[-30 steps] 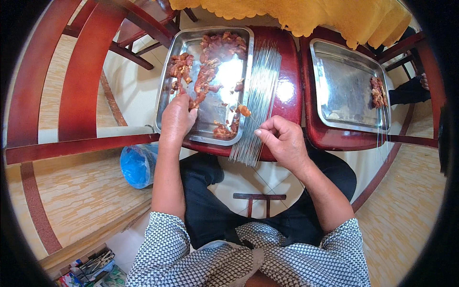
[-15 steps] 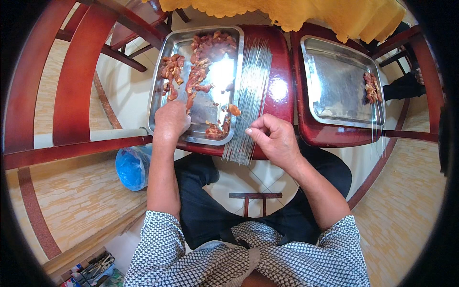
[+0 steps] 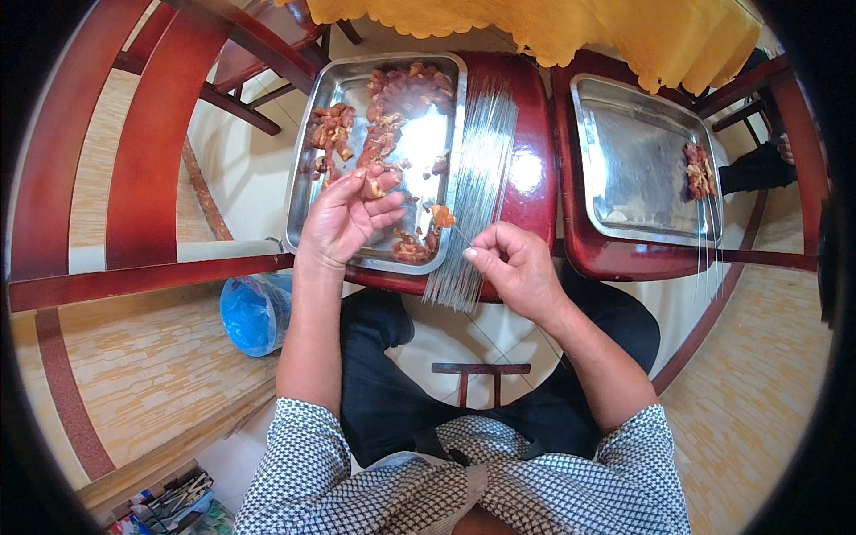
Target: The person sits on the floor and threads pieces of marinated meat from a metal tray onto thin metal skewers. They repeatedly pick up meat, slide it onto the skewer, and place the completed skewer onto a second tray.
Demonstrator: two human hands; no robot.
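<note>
Left hand point(image 3: 339, 221) gripping a meat piece point(image 3: 374, 188) loosely, palm up, left of centre — right hand point(image 3: 517, 269) pinching a skewer point(image 3: 461, 236), mid-frame, orange chunk point(image 3: 442, 216) sitting on its tip

A thin, straight, silvery skewer point(image 3: 460, 234) is held on a slant from near right to far left, an orange-brown meat chunk point(image 3: 442, 216) at its far tip; a second meat piece point(image 3: 377, 188), partly hidden, is held farther left. Raw, moist, reddish-brown meat point(image 3: 412, 89) lies in loose heaps, the largest at the far right of the left metal tray point(image 3: 426, 135). Just right of that tray, many bare skewers point(image 3: 482, 169) lie roughly parallel in a dense sheaf, their near ends angled left
</note>
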